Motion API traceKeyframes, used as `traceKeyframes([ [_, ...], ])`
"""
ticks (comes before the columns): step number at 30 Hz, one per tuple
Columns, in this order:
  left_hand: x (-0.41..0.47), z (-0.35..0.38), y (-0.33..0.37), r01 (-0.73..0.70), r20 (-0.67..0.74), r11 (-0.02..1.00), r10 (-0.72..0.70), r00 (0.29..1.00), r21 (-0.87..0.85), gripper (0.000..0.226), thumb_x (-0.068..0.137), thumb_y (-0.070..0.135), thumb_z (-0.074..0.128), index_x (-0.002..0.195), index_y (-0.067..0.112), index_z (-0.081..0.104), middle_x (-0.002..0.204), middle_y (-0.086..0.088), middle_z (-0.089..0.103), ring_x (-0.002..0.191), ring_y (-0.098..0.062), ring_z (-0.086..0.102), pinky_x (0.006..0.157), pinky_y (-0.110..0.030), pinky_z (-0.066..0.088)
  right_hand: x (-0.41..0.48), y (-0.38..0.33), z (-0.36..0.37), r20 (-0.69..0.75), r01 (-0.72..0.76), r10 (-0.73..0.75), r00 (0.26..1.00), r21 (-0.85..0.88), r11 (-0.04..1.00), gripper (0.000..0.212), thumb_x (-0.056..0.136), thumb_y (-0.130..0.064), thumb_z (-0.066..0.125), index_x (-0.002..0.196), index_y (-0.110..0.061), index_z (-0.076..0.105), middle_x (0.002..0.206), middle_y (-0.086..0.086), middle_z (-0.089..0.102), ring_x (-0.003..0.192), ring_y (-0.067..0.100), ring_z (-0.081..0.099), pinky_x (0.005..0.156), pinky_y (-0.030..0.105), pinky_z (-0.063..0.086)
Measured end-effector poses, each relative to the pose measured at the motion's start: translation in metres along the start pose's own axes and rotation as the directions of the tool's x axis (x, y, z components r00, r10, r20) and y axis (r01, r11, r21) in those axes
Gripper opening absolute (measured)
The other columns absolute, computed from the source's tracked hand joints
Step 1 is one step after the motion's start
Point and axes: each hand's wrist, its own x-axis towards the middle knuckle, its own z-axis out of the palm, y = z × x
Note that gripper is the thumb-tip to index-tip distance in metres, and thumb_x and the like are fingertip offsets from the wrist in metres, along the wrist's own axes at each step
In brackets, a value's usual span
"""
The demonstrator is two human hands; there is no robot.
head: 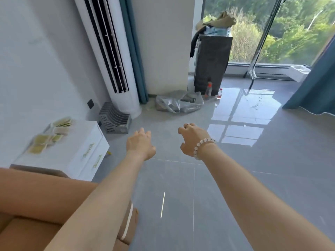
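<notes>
Two bare hands are held out over a grey tiled floor [235, 196]. Nearest, at lower left, is one brown cardboard box [27, 196], cut off by the frame edge, with one strip of pale tape on its corner.

- **Left hand [140, 144]:** the fingers are loosely curled and grasp nothing.
- **Right hand [193, 140]:** the fingers are loosely bent and released, with nothing in them. It wears one ring [187, 125] and one pale bead bracelet [202, 144] at the wrist.

The hands are apart, both in the air above the floor.

The nearest thing to them is one grey slotted plastic rack [116, 120]. It stands on the floor beyond the left hand, between one white drawer cabinet [87, 147] and one white tower air conditioner [112, 51].

The cabinet shows two handles. The yellowish packets [40, 142] on top are blurred, so the count is uncertain.

Farther off:
- One crumpled clear plastic bag [179, 103], contents hard to make out.
- Two small bottles [208, 89] just beside one tall dark cabinet [212, 64], which is heaped with cloth [217, 20].
- Two teal curtains [137, 60], the right one cut off.
- One window [299, 33], showing greenery.
</notes>
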Motion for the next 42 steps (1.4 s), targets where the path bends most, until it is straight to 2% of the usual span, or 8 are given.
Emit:
traceKeyframes([
  [5, 0.04, 0.009, -0.03, 0.116, 0.01, 0.993, -0.116, 0.993, 0.035, 0.046, 0.09, 0.035, 0.047, 0.129, 0.012, 0.043, 0.129, -0.01, 0.043, 0.12, -0.027, 0.042, 0.092, -0.035, 0.039, 0.069, -0.006, 0.002, 0.033, 0.081, -0.081, 0.996, 0.016, 0.997, 0.037, 0.087, -0.015, 0.052, 0.123, -0.011, 0.052, 0.122, 0.005, 0.052, 0.115, 0.022, 0.049, 0.084, 0.031, 0.046],
  [11, 0.097, 0.011, -0.066, 0.267, 0.027, 0.964, -0.268, 0.963, 0.016, 0.045, 0.09, 0.033, 0.047, 0.129, 0.012, 0.043, 0.129, -0.009, 0.044, 0.119, -0.027, 0.044, 0.09, -0.035, 0.04, 0.163, -0.014, 0.0, 0.061, 0.26, -0.258, 0.964, -0.019, 0.966, 0.041, 0.088, -0.016, 0.053, 0.129, -0.012, 0.049, 0.125, 0.006, 0.05, 0.115, 0.022, 0.049, 0.081, 0.03, 0.044],
  [13, 0.116, 0.008, -0.076, 0.325, 0.01, 0.946, -0.325, 0.946, 0.006, 0.044, 0.089, 0.034, 0.048, 0.127, 0.013, 0.046, 0.126, -0.008, 0.046, 0.117, -0.027, 0.046, 0.089, -0.036, 0.041, 0.195, -0.019, -0.005, 0.057, 0.315, -0.314, 0.948, -0.001, 0.949, 0.045, 0.088, -0.016, 0.053, 0.133, -0.011, 0.046, 0.125, 0.006, 0.05, 0.115, 0.022, 0.049, 0.082, 0.03, 0.044],
  [24, 0.227, 0.005, -0.109, 0.566, 0.013, 0.824, -0.566, 0.825, -0.041, 0.041, 0.09, 0.038, 0.046, 0.124, 0.016, 0.05, 0.126, -0.003, 0.052, 0.116, -0.024, 0.048, 0.089, -0.033, 0.042, 0.357, -0.011, -0.014, 0.111, 0.539, -0.533, 0.839, -0.038, 0.841, 0.032, 0.089, -0.011, 0.051, 0.12, -0.009, 0.052, 0.121, 0.008, 0.051, 0.109, 0.023, 0.051, 0.083, 0.029, 0.043],
  [27, 0.228, 0.011, -0.125, 0.609, 0.059, 0.793, -0.607, 0.792, -0.013, 0.041, 0.09, 0.041, 0.047, 0.123, 0.016, 0.05, 0.124, -0.003, 0.051, 0.115, -0.024, 0.048, 0.088, -0.033, 0.041, 0.383, -0.038, -0.005, 0.127, 0.609, -0.603, 0.787, -0.005, 0.793, 0.03, 0.086, -0.009, 0.052, 0.116, -0.009, 0.054, 0.119, 0.007, 0.052, 0.111, 0.022, 0.049, 0.079, 0.029, 0.041],
  [30, 0.236, 0.014, -0.156, 0.66, 0.047, 0.751, -0.659, 0.751, -0.011, 0.037, 0.089, 0.036, 0.049, 0.121, 0.018, 0.05, 0.122, -0.001, 0.051, 0.113, -0.022, 0.048, 0.086, -0.031, 0.04, 0.411, -0.066, 0.002, 0.148, 0.668, -0.659, 0.738, -0.016, 0.744, 0.033, 0.087, -0.011, 0.053, 0.12, -0.009, 0.052, 0.121, 0.007, 0.052, 0.114, 0.021, 0.048, 0.083, 0.03, 0.044],
  [37, 0.268, 0.022, -0.232, 0.721, 0.049, 0.693, -0.719, 0.693, -0.024, 0.034, 0.089, 0.035, 0.049, 0.118, 0.016, 0.051, 0.119, 0.0, 0.052, 0.112, -0.022, 0.048, 0.084, -0.031, 0.039, 0.479, -0.138, 0.017, 0.137, 0.739, -0.731, 0.668, -0.012, 0.673, 0.032, 0.089, -0.013, 0.051, 0.12, -0.009, 0.051, 0.121, 0.006, 0.052, 0.114, 0.021, 0.048, 0.082, 0.029, 0.042],
  [42, 0.291, 0.027, -0.308, 0.761, 0.024, 0.643, -0.762, 0.647, -0.08, 0.04, 0.089, 0.032, 0.05, 0.126, 0.016, 0.047, 0.125, -0.002, 0.051, 0.115, -0.023, 0.048, 0.087, -0.033, 0.04, 0.528, -0.208, 0.022, 0.152, 0.779, -0.771, 0.618, 0.008, 0.627, 0.029, 0.088, -0.01, 0.05, 0.117, -0.008, 0.053, 0.117, 0.007, 0.053, 0.111, 0.022, 0.049, 0.084, 0.028, 0.041],
])
